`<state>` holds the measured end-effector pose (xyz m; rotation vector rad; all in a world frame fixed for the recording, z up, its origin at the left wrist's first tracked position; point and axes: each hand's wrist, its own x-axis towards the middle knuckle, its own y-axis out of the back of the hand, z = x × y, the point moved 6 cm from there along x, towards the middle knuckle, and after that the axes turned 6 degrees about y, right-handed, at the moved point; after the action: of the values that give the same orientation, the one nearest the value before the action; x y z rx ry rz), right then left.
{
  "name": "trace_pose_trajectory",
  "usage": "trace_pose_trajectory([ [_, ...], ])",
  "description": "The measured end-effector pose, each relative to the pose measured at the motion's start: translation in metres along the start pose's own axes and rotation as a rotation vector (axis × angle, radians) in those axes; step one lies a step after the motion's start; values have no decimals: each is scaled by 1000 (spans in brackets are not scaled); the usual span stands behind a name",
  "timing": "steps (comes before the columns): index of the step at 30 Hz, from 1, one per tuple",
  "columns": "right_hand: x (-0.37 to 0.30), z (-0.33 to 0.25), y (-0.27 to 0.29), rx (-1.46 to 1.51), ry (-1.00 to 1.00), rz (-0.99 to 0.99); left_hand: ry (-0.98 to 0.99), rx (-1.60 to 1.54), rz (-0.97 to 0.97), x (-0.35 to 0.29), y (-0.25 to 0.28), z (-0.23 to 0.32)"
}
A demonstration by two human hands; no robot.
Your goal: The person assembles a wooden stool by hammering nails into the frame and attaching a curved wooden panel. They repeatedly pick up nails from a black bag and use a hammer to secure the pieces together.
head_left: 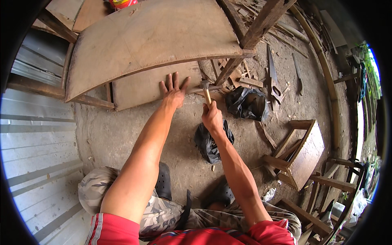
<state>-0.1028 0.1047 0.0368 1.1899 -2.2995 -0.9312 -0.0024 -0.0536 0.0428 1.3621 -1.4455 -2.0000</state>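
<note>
My left hand (174, 93) lies flat with its fingers spread on the lower wooden panel (139, 86) of a timber frame. A hammer (207, 94) is in my right hand (212, 117), the fingers wrapped round its light wooden handle. The hammer's metal head is beside the right end of the lower panel, close to the frame's rail; whether it touches, I cannot tell. Above and beyond both hands spans a larger upper panel (155, 38), joined to a dark wooden post (265, 22) on the right. No nail can be made out.
Two black plastic bags (245, 104) stand on the concrete floor, one by my right forearm. A handsaw (272, 75) and a knife-like tool (299, 75) lie among wood scraps at right. A small wooden stool (304, 151) rests tipped over. Corrugated metal sheeting (41, 143) lines the left.
</note>
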Motion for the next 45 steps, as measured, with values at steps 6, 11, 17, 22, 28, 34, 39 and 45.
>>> trace_pose_trajectory([
  [6, -10, -3, 6, 161, 90, 95, 27, 16, -18, 2, -5, -5],
  [11, -5, 8, 8, 59, 56, 43, 14, -3, -33, -1, 1, 1],
  [17, 2, 0, 3, 47, 33, 25, 18, 1, -23, 0, -2, 2],
  [22, 2, -24, 7, 190, 128, 174, 20, -34, 57, 12, -18, -16],
  [28, 7, -12, 7, 54, 51, 35, 33, -6, -5, 2, -6, -3],
  [34, 1, 16, -4, -41, 0, -42, 2, -28, 11, 2, -2, 11],
  [39, 1, -17, 3, 78, -31, -20, 31, -20, 35, 4, -8, -5],
  [45, 3, -12, 6, 105, 53, 82, 27, 2, 8, 2, -7, -3],
])
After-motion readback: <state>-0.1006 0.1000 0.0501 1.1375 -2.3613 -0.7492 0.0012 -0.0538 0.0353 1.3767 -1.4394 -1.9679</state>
